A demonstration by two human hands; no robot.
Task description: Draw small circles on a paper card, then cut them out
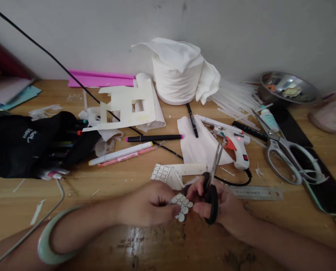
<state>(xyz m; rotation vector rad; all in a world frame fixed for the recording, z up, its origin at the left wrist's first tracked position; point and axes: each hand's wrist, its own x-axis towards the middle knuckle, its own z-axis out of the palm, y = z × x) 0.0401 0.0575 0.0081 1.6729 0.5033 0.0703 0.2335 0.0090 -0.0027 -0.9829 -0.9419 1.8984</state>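
A small white paper piece (182,206) drawn with black circles is pinched between the thumb and fingers of my left hand (153,203). Its right edge is cut along the rounded outlines. Black-handled scissors (212,188) are in my right hand (227,205), with the blades pointing up and slightly parted, away from the paper. The fingertips of my right hand are close to the paper's right edge; whether they touch it I cannot tell. Just behind my hands lies another paper scrap with circles (160,172), beside a cream strip (190,169).
Behind are markers (153,138), a glue gun (237,146), large grey scissors (283,150), a metal ruler (255,192) and a white cloth roll (176,79). A black pouch (23,146) lies left, a metal bowl (289,88) back right. A cable crosses my left forearm.
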